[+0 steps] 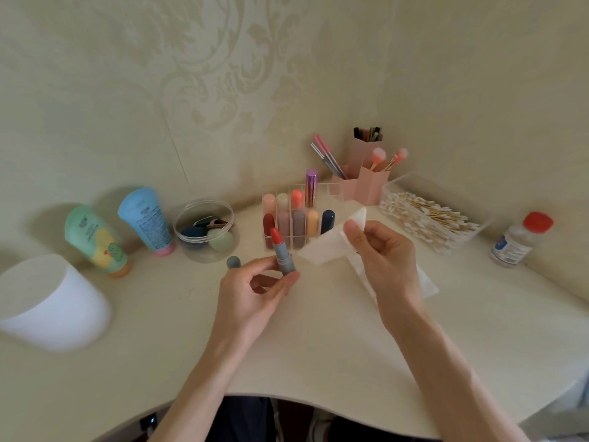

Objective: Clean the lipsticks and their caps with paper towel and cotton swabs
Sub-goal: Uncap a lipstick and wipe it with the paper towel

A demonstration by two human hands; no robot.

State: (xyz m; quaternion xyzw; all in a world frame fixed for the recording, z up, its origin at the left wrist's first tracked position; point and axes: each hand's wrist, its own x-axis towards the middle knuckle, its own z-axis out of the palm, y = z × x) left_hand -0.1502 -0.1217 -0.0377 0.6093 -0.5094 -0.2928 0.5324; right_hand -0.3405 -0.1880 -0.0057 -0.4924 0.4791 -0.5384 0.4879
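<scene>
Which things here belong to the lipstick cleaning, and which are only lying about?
For the job: open lipstick in the left hand, gray cap, paper towel in the right hand, cotton swabs, rack of lipsticks.

Lying about: green tube, blue tube, jar of sponges, brush holders, white tub, red-capped bottle.

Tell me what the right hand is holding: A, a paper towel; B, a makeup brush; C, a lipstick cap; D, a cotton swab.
A: the right hand pinches the white paper towel, while the left hand holds the uncapped lipstick.
</scene>
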